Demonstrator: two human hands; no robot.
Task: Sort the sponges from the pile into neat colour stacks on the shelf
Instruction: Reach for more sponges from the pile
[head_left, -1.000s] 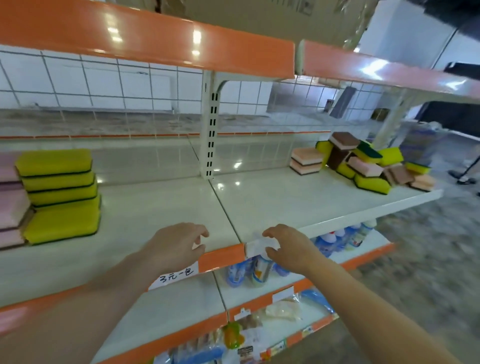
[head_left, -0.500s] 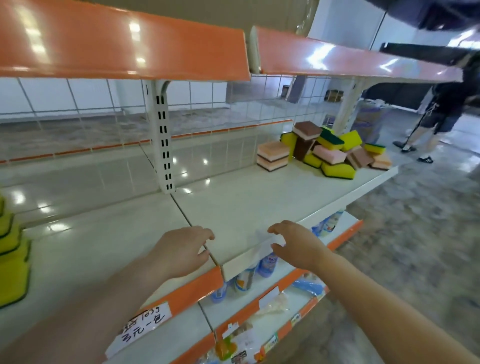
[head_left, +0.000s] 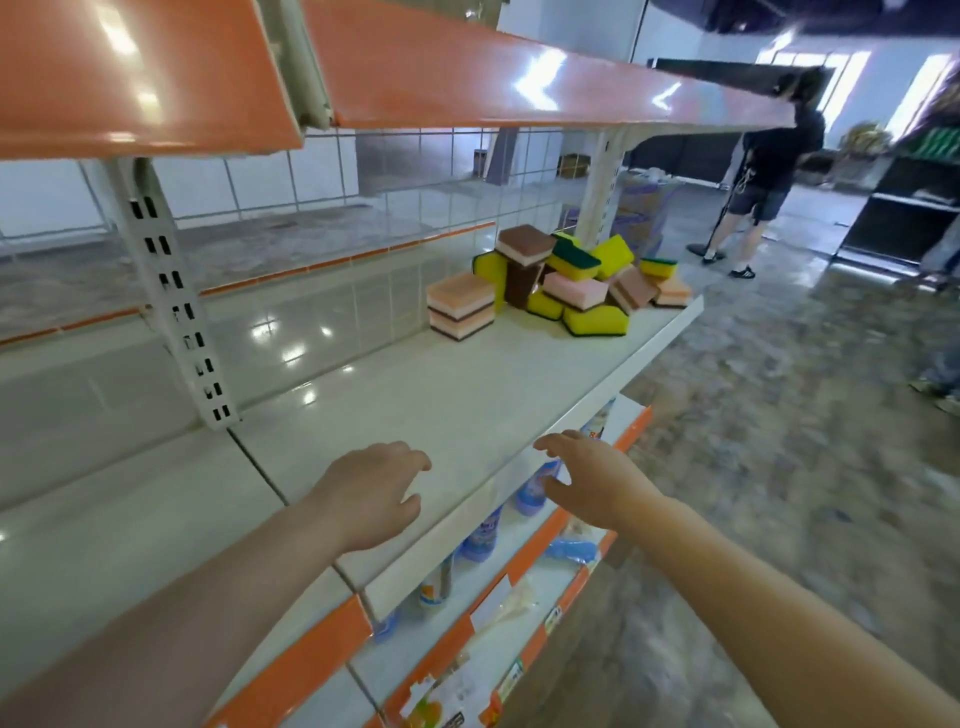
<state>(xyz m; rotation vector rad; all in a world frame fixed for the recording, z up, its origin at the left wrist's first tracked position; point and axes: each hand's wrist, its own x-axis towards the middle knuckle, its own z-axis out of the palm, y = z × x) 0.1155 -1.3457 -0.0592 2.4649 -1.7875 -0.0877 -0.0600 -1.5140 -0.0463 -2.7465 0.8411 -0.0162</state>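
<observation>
While both hands hang empty over the near end of the shelf (head_left: 467, 395), the work itself sits well away at the far end, so the step in hand looks to be closing that gap and choosing a first sponge. The left hand (head_left: 371, 493) hovers above the shelf surface with fingers loosely curled around nothing, and the right hand (head_left: 592, 475) reaches past the shelf's white front lip, fingers relaxed and slightly spread, holding nothing either. The pile (head_left: 582, 280) is a jumble of yellow-and-green, pink and brown-backed sponges, some tilted on edge and leaning on one another, with a small two-high stack of peach sponges (head_left: 460, 306) just beside it on the near side. To do this well, I would step along the aisle until the pile is squarely in front rather than stretching, then lift from the top of the heap, perhaps the brown-topped sponge (head_left: 524, 244), since pulling a lower yellow one would likely topple the rest toward the open front edge. Taking one colour at a time and squaring each sponge flat on its match should keep the stacks neat. A person in dark clothes (head_left: 769, 171) stands beyond the shelf's far end, so some care with elbow room seems wise
</observation>
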